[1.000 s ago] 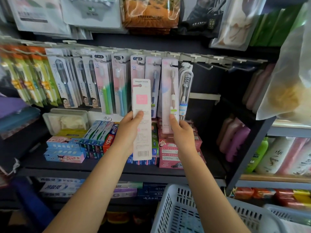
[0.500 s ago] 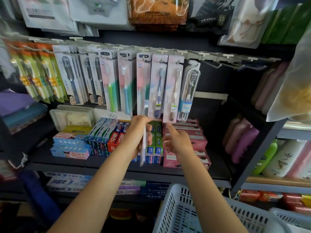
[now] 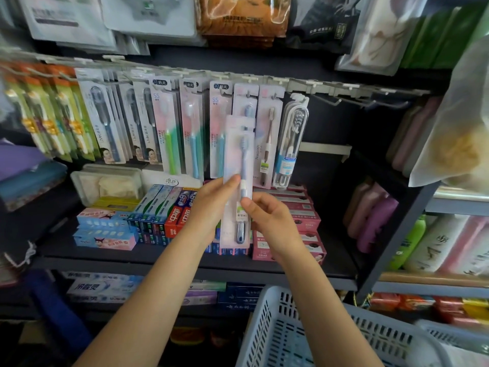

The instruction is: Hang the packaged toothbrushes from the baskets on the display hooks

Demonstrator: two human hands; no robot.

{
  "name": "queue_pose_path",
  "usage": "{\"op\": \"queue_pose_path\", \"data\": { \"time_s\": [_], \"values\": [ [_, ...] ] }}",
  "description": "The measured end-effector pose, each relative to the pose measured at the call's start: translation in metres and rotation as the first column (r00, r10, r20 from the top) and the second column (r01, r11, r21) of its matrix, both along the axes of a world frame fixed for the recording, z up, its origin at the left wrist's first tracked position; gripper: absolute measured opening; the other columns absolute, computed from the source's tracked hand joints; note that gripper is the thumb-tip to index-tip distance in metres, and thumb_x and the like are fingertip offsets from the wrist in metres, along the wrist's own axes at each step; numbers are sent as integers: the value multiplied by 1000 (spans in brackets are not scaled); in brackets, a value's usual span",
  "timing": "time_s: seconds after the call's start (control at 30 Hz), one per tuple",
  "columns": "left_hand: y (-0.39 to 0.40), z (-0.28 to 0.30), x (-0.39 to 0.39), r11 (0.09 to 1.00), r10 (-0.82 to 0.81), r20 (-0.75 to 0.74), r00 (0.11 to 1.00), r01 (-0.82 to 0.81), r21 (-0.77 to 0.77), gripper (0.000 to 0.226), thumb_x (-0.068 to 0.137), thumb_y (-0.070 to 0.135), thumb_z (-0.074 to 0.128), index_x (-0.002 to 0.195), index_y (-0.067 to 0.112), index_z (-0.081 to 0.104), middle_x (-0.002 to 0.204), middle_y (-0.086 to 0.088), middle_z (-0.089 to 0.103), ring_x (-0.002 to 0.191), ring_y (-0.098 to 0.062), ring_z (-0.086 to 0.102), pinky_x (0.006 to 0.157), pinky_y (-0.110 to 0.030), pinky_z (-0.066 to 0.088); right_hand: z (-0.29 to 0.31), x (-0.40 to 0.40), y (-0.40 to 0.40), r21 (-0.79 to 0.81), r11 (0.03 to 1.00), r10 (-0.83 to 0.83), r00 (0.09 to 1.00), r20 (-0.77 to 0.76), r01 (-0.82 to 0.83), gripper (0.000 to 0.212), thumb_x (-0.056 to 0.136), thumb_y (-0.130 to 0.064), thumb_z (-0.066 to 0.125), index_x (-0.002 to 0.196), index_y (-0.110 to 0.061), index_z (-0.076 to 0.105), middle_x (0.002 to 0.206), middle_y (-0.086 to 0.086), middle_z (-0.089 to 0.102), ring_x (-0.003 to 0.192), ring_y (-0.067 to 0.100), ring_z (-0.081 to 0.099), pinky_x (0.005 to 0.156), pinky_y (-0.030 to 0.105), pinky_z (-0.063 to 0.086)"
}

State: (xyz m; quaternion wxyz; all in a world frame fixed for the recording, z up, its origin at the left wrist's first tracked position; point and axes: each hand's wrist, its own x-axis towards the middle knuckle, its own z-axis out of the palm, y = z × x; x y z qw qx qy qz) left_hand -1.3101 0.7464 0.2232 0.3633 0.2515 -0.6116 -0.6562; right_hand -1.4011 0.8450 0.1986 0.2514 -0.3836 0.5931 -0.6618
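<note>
A packaged toothbrush (image 3: 239,154) with a blue brush on a pale pink card stands upright in front of the hanging row, its front facing me. My left hand (image 3: 211,205) grips its left edge with the thumb on the front. My right hand (image 3: 267,221) pinches the lower right part of the pack. Its top reaches just below the hanging packs (image 3: 246,102) on the display hooks (image 3: 275,95). A white slotted basket (image 3: 304,332) sits low at the right, under my right forearm.
Several bare hooks (image 3: 370,102) stick out at the right end of the rail. Toothpaste boxes (image 3: 169,207) fill the shelf (image 3: 185,263) below. Bottles (image 3: 370,213) stand to the right. Large bags (image 3: 460,123) hang at the upper right. A second basket (image 3: 455,337) shows at the lower right.
The pack first showed its back, then came down edge-on, and now faces me front-on, raised again. My right hand left the hanging pack and took hold of the held pack.
</note>
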Motion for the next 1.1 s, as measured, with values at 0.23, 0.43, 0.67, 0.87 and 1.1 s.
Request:
{"op": "queue_pose_path", "data": {
  "time_s": [0.23, 0.43, 0.67, 0.87, 1.1],
  "values": [
    [-3, 10, 8, 983, 62, -80, 995, -75, -170, 9, 92, 25, 71, 87, 31, 74, 84, 15, 76, 82, 4, 69, 72, -12, 50, 25, 6, -6, -118, 988, -110, 990, -85, 100, 21, 100, -30, 62, 103, -11, 70, 99, 33, 66, 88, 48, 65, 83, 60, 54],
    [-8, 30, 1, 979, 94, -131, 987, -115, -168, 12, 92, 23, 72, 82, 29, 76, 83, 7, 78, 86, -12, 73, 81, -29, 59, 47, 5, -13, -148, 978, -165, 979, -116, 147, 19, 101, -29, 61, 103, -13, 72, 97, 22, 71, 88, 37, 69, 84, 47, 57],
    [-13, 41, -6, 979, 115, -166, 979, -140, -148, 7, 91, 22, 73, 85, 23, 77, 88, -1, 78, 92, -24, 74, 90, -43, 59, 64, 2, -18, -160, 971, -200, 971, -135, 178, 23, 101, -28, 61, 99, -9, 74, 88, 11, 75, 77, 14, 68, 72, 28, 55],
    [-14, 50, -11, 981, 108, -186, 977, -135, -141, 12, 93, 21, 72, 82, 20, 77, 86, -5, 77, 83, -20, 72, 86, -46, 58, 74, 0, -23, -183, 959, -233, 970, -70, 217, 26, 98, -29, 65, 97, -5, 76, 89, 13, 76, 76, 15, 67, 75, 37, 57],
    [-30, 43, -21, 978, 112, -121, 986, -131, -162, 18, 92, 28, 72, 80, 15, 76, 91, -16, 75, 91, -37, 71, 86, -50, 57, 67, -11, -38, -125, 962, -250, 967, -54, 242, 31, 97, -34, 66, 90, -5, 75, 85, 20, 72, 75, 23, 63, 76, 46, 55]
  ]
}}
